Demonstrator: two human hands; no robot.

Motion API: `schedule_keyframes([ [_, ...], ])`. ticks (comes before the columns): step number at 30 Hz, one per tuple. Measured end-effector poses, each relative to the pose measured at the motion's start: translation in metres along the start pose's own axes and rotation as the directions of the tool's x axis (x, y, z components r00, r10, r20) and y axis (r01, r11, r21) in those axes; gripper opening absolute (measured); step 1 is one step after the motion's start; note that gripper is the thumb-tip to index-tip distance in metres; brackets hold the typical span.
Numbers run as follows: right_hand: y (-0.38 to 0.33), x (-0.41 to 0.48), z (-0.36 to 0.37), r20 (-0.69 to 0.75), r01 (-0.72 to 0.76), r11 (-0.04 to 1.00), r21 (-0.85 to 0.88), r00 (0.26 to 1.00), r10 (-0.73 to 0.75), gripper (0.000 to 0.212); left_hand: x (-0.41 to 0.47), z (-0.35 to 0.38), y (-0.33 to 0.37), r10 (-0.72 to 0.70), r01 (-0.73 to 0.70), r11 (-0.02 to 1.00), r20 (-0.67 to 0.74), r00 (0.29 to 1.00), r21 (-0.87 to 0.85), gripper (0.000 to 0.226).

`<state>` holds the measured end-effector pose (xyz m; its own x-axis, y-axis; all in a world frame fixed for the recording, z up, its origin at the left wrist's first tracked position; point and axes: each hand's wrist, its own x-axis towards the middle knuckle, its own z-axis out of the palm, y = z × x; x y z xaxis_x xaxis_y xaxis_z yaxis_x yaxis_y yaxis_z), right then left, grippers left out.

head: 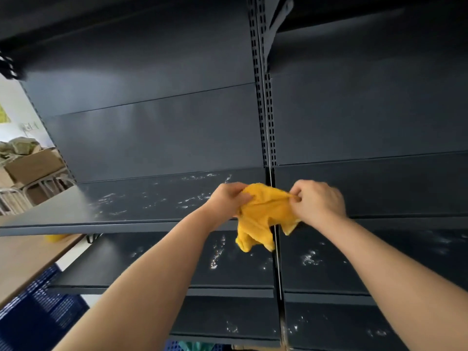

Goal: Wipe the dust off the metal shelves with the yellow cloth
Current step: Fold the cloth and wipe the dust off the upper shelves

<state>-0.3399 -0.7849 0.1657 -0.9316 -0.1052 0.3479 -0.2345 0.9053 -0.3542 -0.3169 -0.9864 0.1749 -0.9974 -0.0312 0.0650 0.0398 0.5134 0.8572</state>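
A crumpled yellow cloth [263,216] hangs in the air in front of dark metal shelves. My left hand [228,201] grips its left side and my right hand [317,200] pinches its right edge. The cloth is stretched between both hands, and its lower part dangles. The upper shelf [141,201] behind my hands carries white dust specks. The shelf below it [220,259] and the lowest shelf [228,325] are dusty too. The right bay's shelf [329,259] also shows white patches.
A slotted upright post [266,122] divides the two shelf bays. To the left stand a brown table [22,259], cardboard boxes [33,163] and a blue plastic crate [38,315]. A shelf overhead [126,21] closes the space above.
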Motion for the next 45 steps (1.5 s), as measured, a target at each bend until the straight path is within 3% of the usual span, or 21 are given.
schedule_keyframes([
  [2,-0.002,0.009,-0.004,-0.052,-0.018,0.997,-0.069,0.999,0.014,0.008,0.010,-0.018,-0.007,0.067,-0.034,0.950,-0.097,0.993,0.310,0.021],
  [4,-0.012,0.014,-0.001,-0.084,-0.019,0.995,-0.099,0.996,0.011,0.007,0.020,-0.028,-0.012,0.160,-0.052,0.856,-0.167,0.973,0.514,0.027],
  [8,-0.033,0.015,0.014,-0.208,-0.026,1.000,0.011,0.978,0.028,0.010,0.030,-0.039,-0.013,0.434,-0.181,0.820,-0.383,0.815,0.544,0.030],
  [10,-0.039,0.017,0.021,-0.288,-0.004,0.997,0.076,0.957,0.026,0.014,0.034,-0.045,-0.012,0.504,-0.252,0.808,-0.403,0.764,0.533,0.033],
  [12,-0.042,0.019,0.028,-0.163,-0.013,0.995,0.103,0.986,0.030,0.023,0.042,-0.053,-0.019,0.405,-0.175,0.796,-0.295,0.865,0.579,0.038],
  [14,-0.047,0.018,0.036,0.131,-0.076,0.997,0.029,0.989,0.071,0.038,0.044,-0.058,-0.030,0.109,-0.038,0.740,-0.064,0.992,0.671,0.037],
  [16,-0.052,0.014,0.044,0.220,-0.136,0.991,0.013,0.967,0.130,0.047,0.042,-0.063,-0.044,-0.048,0.041,0.772,-0.007,0.999,0.634,0.035],
  [18,-0.058,0.013,0.051,0.085,-0.147,0.983,0.108,0.987,0.138,0.048,0.038,-0.067,-0.053,-0.013,0.086,0.880,-0.158,0.987,0.467,0.033],
  [21,-0.072,0.018,0.067,-0.067,0.027,0.988,0.153,0.998,-0.017,0.043,0.036,-0.071,-0.058,0.071,0.087,0.885,-0.316,0.946,0.458,0.035],
  [23,-0.082,0.025,0.078,0.035,0.184,0.980,0.081,0.982,-0.187,0.040,0.035,-0.074,-0.061,0.067,0.099,0.835,-0.279,0.958,0.541,0.036],
  [26,-0.089,0.034,0.098,0.336,0.322,0.947,0.000,0.892,-0.304,0.047,0.038,-0.079,-0.071,0.019,0.119,0.719,-0.191,0.982,0.685,0.036],
  [29,-0.090,0.036,0.116,0.462,0.250,0.968,0.035,0.854,-0.237,0.050,0.042,-0.082,-0.085,0.018,0.109,0.665,-0.162,0.987,0.739,0.030],
  [39,-0.090,0.086,0.135,0.469,0.070,0.994,-0.079,0.883,-0.025,0.057,0.071,-0.085,-0.095,0.003,0.135,0.702,-0.193,0.981,0.699,0.034],
  [45,-0.085,0.130,0.144,0.479,0.031,0.998,-0.063,0.878,0.003,0.058,0.102,-0.101,-0.104,-0.072,0.231,0.631,-0.241,0.968,0.740,0.041],
])
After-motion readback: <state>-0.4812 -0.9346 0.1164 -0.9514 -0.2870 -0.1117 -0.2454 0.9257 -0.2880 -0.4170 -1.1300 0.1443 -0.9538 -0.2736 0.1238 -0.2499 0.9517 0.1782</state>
